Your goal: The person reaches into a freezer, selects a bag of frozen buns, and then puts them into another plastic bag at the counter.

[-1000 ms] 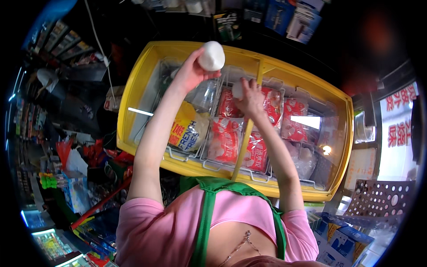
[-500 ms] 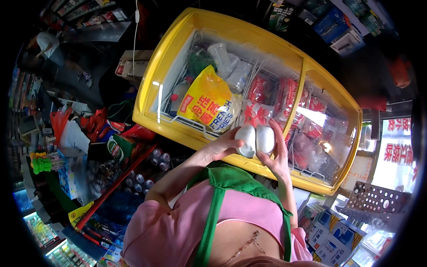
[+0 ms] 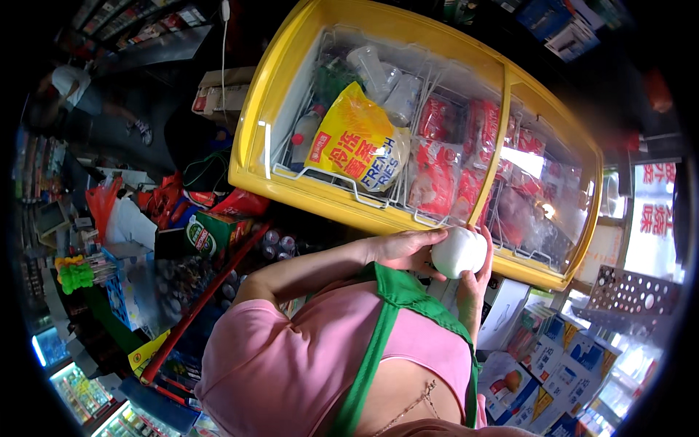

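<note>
A smooth, white, rounded object [image 3: 459, 252], its exact kind unclear, is held above the near edge of the yellow chest freezer [image 3: 349, 220]. My right hand [image 3: 475, 284] is curled round its right side and underside, with fingers reaching up behind it. From the left, my left hand [image 3: 408, 251] presses its bent fingers and thumb against the other side. Whether this is one piece or two pressed together I cannot tell. Under the freezer's glass lie a yellow bag of frozen fries [image 3: 357, 142], red-and-clear food packs [image 3: 435, 175] and clear plastic cups [image 3: 370, 69].
Drink cans [image 3: 280, 244] stand left of me, beside a red bar [image 3: 207, 302] and a green carton [image 3: 207, 233]. White-and-blue boxes [image 3: 561, 371] are stacked at my right, below a perforated metal basket [image 3: 632, 291]. A person [image 3: 73, 84] is at the far left.
Two white rounded shapes showed side by side before; now one white rounded form shows. My hands have moved right and slightly nearer me. The view has shifted, so the freezer sits higher.
</note>
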Demonstrator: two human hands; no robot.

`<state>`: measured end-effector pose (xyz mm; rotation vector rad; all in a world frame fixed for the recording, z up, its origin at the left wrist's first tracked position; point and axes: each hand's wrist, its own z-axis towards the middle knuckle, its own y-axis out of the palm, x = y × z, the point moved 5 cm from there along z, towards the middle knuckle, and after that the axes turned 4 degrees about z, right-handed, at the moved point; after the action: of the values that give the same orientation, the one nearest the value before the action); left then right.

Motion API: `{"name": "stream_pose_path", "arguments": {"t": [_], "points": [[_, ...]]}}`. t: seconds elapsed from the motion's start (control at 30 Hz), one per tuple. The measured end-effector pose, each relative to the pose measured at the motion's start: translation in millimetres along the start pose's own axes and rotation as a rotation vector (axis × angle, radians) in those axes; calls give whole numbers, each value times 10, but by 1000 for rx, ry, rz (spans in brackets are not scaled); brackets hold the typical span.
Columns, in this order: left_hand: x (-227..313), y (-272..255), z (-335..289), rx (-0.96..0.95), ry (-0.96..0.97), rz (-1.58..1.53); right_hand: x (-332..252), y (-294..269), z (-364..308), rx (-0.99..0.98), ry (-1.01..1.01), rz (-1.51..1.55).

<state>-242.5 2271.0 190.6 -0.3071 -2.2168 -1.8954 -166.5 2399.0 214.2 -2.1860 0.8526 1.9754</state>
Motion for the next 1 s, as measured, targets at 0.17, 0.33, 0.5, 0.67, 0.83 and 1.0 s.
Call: {"name": "stream_pose_path", "arguments": {"t": [0.17, 0.33, 0.5, 0.67, 0.83, 1.0], "points": [[-202, 21, 119, 61, 78, 465, -114, -39, -439, 101, -127, 49], [-831, 487, 315, -46, -36, 247, -112, -273, -1079, 261, -282, 60], [-1269, 542, 512, -3, -102, 77, 63, -735, -1534, 356, -280, -481], [-1640, 804, 790, -74, -305, 40, -113, -1080, -2143, 506, -251, -464], [-1832, 628, 1102, -39, -504, 95, 270, -1381, -3010, 846, -302, -225], [-1985, 310, 1399, 49, -764, 162, 1936, -1027, -3403, 679, 341, -302]]}}
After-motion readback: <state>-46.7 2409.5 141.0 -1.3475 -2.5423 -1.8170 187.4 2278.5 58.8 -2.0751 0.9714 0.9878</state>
